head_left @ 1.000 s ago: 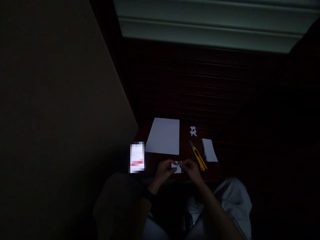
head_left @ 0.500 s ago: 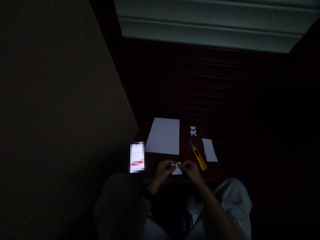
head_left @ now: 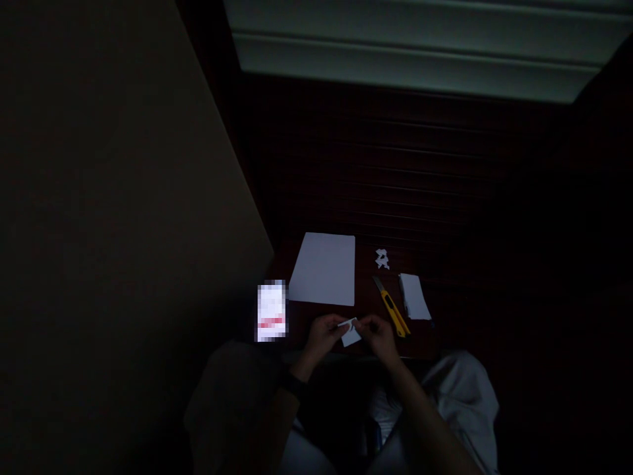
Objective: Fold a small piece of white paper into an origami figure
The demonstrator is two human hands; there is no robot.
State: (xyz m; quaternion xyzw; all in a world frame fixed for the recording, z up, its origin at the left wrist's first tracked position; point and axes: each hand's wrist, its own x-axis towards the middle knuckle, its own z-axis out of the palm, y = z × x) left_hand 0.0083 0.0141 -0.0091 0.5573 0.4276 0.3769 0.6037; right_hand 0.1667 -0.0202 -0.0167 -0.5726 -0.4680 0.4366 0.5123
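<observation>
Between my two hands, near the front edge of the table, is a small white piece of paper (head_left: pixel 351 337) with a dark cut or mark in its upper part. My left hand (head_left: pixel 325 332) pinches its left side between thumb and fingers. On the upper right side, the closed fingers of my right hand (head_left: pixel 377 334) grip the same piece. A yellow utility knife (head_left: pixel 393 312) lies just beyond my right hand, its blade end pointing away to the left. The dim light hides the fine detail at my fingertips.
A large white sheet (head_left: pixel 326 269) lies further back on the dark table (head_left: pixel 368 290). Small paper scraps (head_left: pixel 382 258) sit at the back right, near a stack of white paper (head_left: pixel 415 297). A bright, pixelated screen (head_left: pixel 271 311) is at the left. A wall (head_left: pixel 148 198) rises on the left.
The small piece of paper has tilted a little between my fingers, and its dark cut looks different. My hands have barely shifted. Everything else on the table stays where it was.
</observation>
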